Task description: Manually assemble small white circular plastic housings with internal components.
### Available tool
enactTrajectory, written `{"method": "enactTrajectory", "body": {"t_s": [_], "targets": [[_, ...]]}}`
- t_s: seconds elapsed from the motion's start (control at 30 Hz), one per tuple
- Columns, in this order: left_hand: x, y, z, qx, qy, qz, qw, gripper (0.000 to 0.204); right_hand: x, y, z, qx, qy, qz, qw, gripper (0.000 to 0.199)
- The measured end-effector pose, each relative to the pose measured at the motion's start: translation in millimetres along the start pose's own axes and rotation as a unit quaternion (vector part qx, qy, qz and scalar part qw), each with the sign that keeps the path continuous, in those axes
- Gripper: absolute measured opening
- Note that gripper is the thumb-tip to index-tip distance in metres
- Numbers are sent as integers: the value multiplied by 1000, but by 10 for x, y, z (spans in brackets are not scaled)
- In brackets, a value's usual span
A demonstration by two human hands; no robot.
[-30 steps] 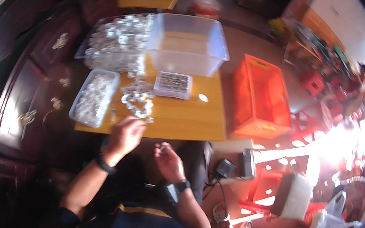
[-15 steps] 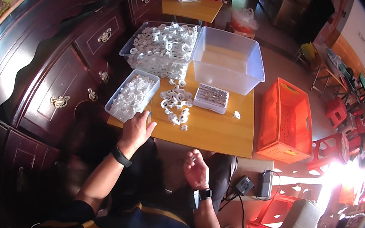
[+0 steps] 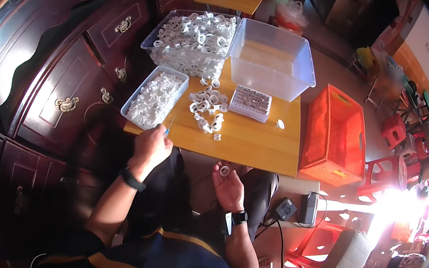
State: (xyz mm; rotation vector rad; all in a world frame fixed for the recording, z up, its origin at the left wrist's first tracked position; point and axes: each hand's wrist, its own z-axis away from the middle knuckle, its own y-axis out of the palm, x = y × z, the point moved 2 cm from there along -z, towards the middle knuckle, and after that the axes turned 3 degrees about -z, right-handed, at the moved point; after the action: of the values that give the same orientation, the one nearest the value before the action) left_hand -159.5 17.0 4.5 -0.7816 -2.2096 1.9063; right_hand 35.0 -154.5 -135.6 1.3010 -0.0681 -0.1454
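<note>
Most things are being carried by the bench [image 3: 256, 147]. At the back, lots of white rings are being held by the big tub [image 3: 149, 47]. They are being heaped so high that some could be spilled by a bump. Near the front left corner, white bits [image 3: 155, 99] are being held by the tray [image 3: 134, 120]. If the tray is being pushed by an arm, bits could be dropped on the floor. Rows of metal bits are being held by the box [image 3: 247, 113], and they could be mixed up by a knock. A loose pile [image 3: 213, 99] of rings is being spread out in the middle, where one could be swept off.

Just beside the tray, a thin tool [image 3: 167, 132] with a blue end is being gripped snugly by the left grip [image 3: 152, 147]. A finger could be poked if the tip is being pushed too hard. One ring [image 3: 224, 171] is being held at the fingers of the right grip [image 3: 229, 187], palm up, past the front edge. It could be dropped by the knees if the fingers are being loosened.
</note>
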Motion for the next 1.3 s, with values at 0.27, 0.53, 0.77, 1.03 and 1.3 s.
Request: {"method": "enactTrajectory", "body": {"t_s": [0.27, 0.53, 0.77, 1.03, 1.3], "targets": [[-365, -594, 865, 77, 118, 276, 951, 16, -32, 67, -24, -92, -32, 55, 994, 26], [-844, -131, 822, 45, 248, 237, 938, 25, -43, 40, -2, -45, -29, 45, 998, 25], [-850, 71, 749, 69, 253, 230, 937, 26, -43, 15, -4, -65, -35, 66, 995, 24], [-795, 191, 688, 79, 243, 220, 941, 27, -89, 41, -9, -28, -11, 103, 994, 29], [-914, 228, 623, 49, 293, 111, 948, 15, -131, -57, -17, -61, -41, 164, 984, 31]]}}
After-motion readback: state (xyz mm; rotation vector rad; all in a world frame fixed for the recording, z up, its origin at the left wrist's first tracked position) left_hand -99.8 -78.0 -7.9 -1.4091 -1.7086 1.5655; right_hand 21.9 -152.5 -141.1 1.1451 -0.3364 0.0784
